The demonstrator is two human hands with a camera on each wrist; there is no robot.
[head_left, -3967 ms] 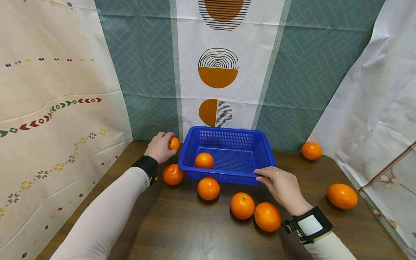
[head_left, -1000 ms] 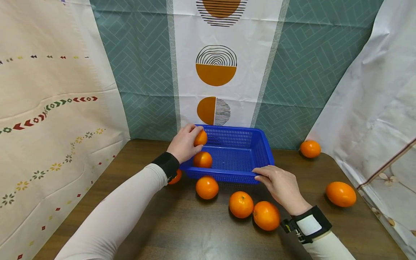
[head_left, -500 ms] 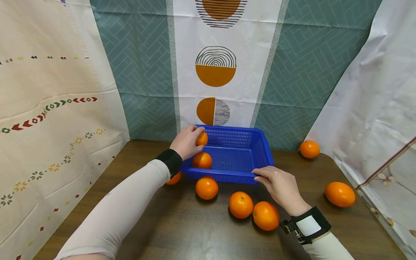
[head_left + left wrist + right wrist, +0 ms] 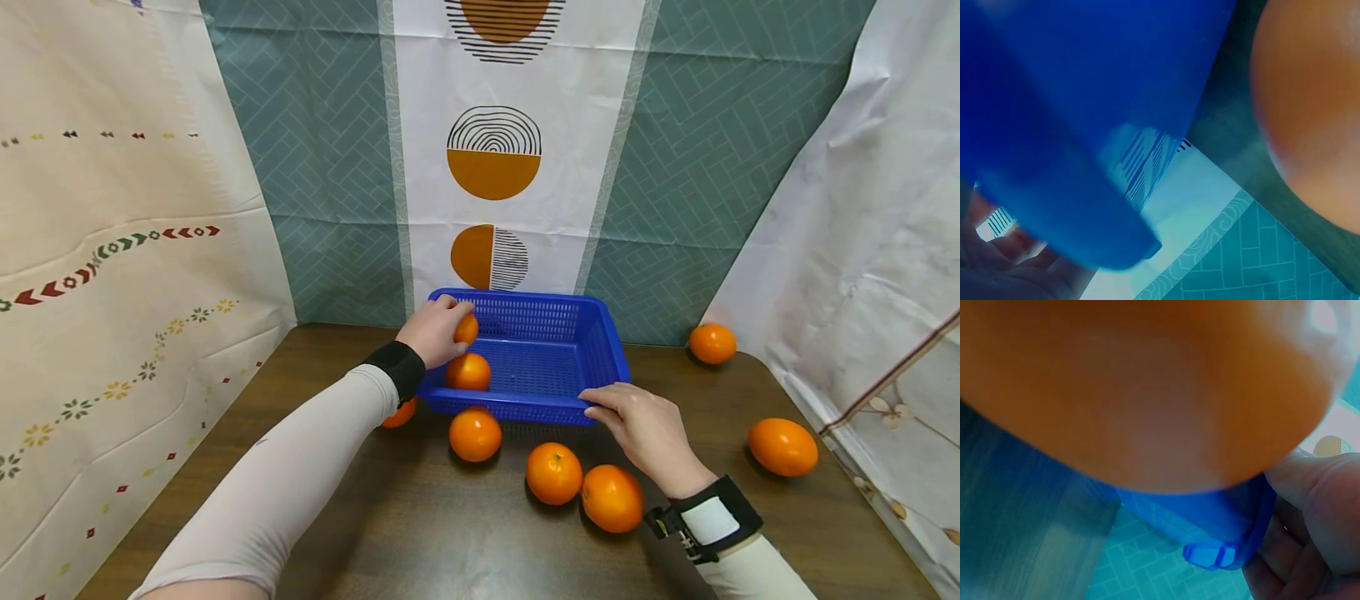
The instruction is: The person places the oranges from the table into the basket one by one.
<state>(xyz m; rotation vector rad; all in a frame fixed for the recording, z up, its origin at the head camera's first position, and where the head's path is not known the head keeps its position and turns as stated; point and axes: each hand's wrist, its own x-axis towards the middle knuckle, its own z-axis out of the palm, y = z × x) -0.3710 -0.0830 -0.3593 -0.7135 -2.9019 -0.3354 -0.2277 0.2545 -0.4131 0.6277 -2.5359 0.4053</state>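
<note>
A blue plastic basket (image 4: 528, 367) with slotted walls stands at the back of the table. Inside its left end, my left hand (image 4: 433, 331) grips an orange (image 4: 468, 330) from behind and above, partly hiding it. Another orange (image 4: 468, 372) lies in the basket just in front. On the basket's front right rim, my right hand (image 4: 647, 421) pinches the edge with thumb and fingers. The right wrist view also has the basket's blue rim (image 4: 1250, 544) between the thumb and fingers of that hand (image 4: 1329, 525). The left wrist view has the basket wall (image 4: 1085, 75) covering much of the left hand (image 4: 1016, 269).
Outside the basket, one orange (image 4: 476, 434) lies before its front wall and another (image 4: 400, 413) under my left wrist, partly hidden. Two oranges (image 4: 554, 473) (image 4: 612, 498) sit side by side near my right wrist. At the right are two more oranges (image 4: 712, 344) (image 4: 783, 447).
My left hand has carried the orange from left of the basket over its rim and inside, sinking slightly lower in the last half second. The right hand keeps its hold on the rim.
</note>
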